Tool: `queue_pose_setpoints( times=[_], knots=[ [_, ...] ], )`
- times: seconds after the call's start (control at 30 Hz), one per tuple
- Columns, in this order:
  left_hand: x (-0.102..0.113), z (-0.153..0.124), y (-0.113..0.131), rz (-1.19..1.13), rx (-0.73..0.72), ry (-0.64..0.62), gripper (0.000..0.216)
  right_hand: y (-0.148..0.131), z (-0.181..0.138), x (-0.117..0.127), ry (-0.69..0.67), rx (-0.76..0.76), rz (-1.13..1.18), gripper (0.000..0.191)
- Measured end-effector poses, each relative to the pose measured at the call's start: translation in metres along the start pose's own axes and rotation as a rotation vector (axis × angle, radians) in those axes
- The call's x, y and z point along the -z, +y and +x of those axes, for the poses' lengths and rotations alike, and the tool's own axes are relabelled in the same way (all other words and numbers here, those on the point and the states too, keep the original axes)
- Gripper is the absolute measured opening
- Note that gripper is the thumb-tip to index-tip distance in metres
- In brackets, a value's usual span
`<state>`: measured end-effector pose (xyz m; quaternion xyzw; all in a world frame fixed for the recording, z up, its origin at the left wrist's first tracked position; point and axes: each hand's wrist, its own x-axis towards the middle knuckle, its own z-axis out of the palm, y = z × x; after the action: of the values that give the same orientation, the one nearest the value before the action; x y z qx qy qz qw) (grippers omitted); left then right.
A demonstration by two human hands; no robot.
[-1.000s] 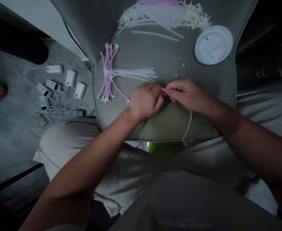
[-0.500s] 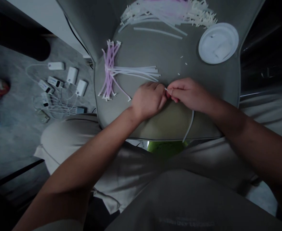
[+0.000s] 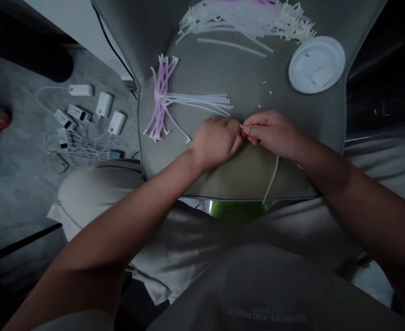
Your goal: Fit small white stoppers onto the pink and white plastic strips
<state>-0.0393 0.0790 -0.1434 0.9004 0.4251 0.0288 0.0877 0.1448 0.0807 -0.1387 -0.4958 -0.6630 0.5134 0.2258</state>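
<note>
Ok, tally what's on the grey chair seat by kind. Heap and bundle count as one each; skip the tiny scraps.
Loose heap of ties: 1
Tied bundle: 1
Single ties: 2, a stray tie by the heap and a held tie pinched between left hand and right hand
White lid: 1
Total: 5

Grey seat [image 3: 223, 181] with ties [image 3: 195, 99] (plus lid [image 3: 316, 64])

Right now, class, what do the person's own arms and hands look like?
The left forearm and right forearm are bare, no sleeve in view. The left hand and right hand are ungloved; no watch, bracelet or ring shows.
</note>
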Motion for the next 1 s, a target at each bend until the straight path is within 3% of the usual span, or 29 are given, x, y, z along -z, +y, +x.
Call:
queue_pose_setpoints(
  times=[0.27,0.5,0.73,1.0],
  knots=[
    [-0.002,-0.002,0.0,0.01,0.036,0.09,0.036,-0.01,-0.009,-0.003,0.114,0.059,-0.207,0.02],
    [0.002,0.0,0.002,-0.004,0.069,-0.022,0.037,-0.008,-0.006,-0.002,0.053,0.035,-0.163,0.028],
    [0.001,-0.001,0.001,-0.028,0.051,-0.006,0.036,-0.003,-0.006,-0.001,0.012,-0.018,-0.047,0.021],
    [0.0,-0.001,0.005,0.029,0.052,-0.002,0.035,-0.008,-0.002,-0.001,0.002,-0.056,-0.088,0.024]
  ],
)
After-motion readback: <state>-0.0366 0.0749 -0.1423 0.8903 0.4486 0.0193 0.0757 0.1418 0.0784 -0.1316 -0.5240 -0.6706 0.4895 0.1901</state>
